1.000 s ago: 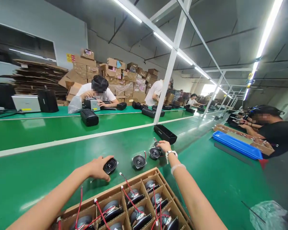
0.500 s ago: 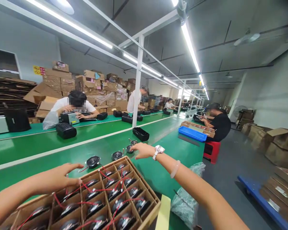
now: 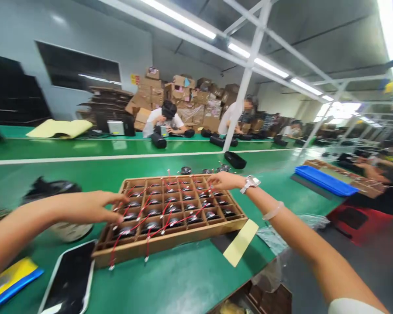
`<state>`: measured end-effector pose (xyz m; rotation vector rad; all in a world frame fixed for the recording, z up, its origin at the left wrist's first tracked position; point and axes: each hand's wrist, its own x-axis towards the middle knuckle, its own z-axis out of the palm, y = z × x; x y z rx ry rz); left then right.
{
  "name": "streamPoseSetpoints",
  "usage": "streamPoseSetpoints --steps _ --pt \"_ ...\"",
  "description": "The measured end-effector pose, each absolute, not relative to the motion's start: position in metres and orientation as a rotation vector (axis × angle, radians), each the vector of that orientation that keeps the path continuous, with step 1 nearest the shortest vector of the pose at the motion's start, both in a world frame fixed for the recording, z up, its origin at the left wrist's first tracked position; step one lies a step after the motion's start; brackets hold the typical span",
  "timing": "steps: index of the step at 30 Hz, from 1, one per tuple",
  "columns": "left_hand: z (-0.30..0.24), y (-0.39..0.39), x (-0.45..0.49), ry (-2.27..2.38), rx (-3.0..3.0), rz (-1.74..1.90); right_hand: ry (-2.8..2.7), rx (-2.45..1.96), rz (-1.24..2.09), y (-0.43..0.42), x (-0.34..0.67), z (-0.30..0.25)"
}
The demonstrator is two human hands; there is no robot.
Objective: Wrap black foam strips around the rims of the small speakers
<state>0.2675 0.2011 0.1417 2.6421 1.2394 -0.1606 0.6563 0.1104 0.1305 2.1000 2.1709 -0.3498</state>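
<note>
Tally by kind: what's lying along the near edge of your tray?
Along the tray:
Phone: 1
Cream strip: 1
Dark pad: 1
Blue-and-yellow packet: 1
Total: 4

The left hand (image 3: pixel 94 207) hangs with its fingers over the left side of a compartmented tray (image 3: pixel 170 244) packed with small speakers (image 3: pixel 152 226) trailing red wires (image 3: pixel 147 250). The right hand (image 3: pixel 224 181), a white wristwatch (image 3: pixel 250 183) above it, reaches over the tray's far right part. A black smartphone (image 3: pixel 70 279) lies near left; a pale yellow strip (image 3: pixel 240 242) lies just beside the tray's near right corner.
</note>
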Motion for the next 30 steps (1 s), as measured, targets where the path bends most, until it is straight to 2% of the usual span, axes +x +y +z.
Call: streamPoseSetpoints --steps 3,6,11,19,30 --pt "0.153 0.185 0.285 1.131 2.601 -0.434 2.187 2.133 -0.361 0.109 0.66 0.125" --pt "0.137 0.19 0.304 1.102 2.601 -0.461 2.216 2.122 -0.39 0.107 0.655 0.111" --pt "0.099 0.192 0.325 1.068 2.672 -0.201 2.223 2.057 -0.439 0.102 0.645 0.086" --pt "0.077 0.165 0.377 0.766 2.758 0.091 2.002 2.173 -0.537 0.068 0.692 0.073" --pt "0.049 0.131 0.444 0.845 2.921 0.284 1.92 2.671 -0.202 0.043 0.685 0.026"
